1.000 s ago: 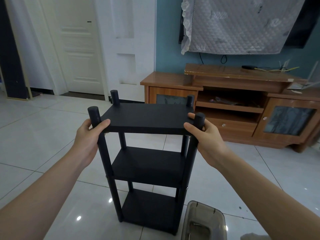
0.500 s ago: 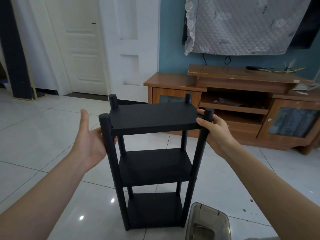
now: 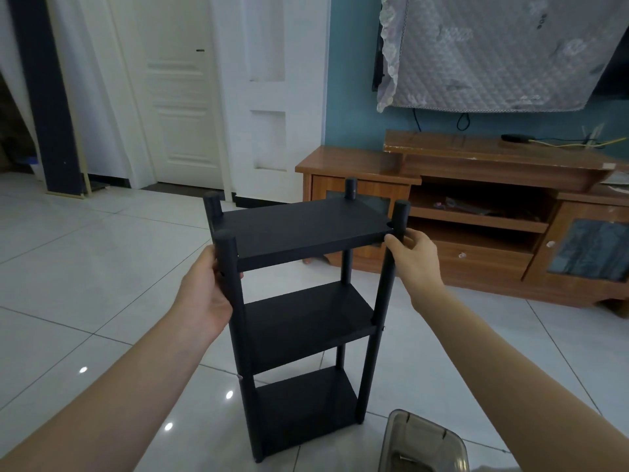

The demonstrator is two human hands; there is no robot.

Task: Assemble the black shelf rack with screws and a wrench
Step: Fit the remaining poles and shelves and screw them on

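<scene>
Gripping the near-left post of the black 3-shelf rack (image 3: 299,229) with the left hand (image 3: 207,294), fingers wrapped round; seemingly pinching the near-right post with the right hand (image 3: 413,257). Upright on glossy white floor tiles (image 3: 85,267); plastic container (image 3: 422,444) at 5 o'clock, wooden TV cabinet (image 3: 357,165) at 2 o'clock.

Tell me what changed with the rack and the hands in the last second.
The black shelf rack turned: its right end swung away, its left end came nearer. The left hand let go, opened, and now grips the near-left post again. The right hand kept holding the right post. The rack stays upright on the floor.
</scene>
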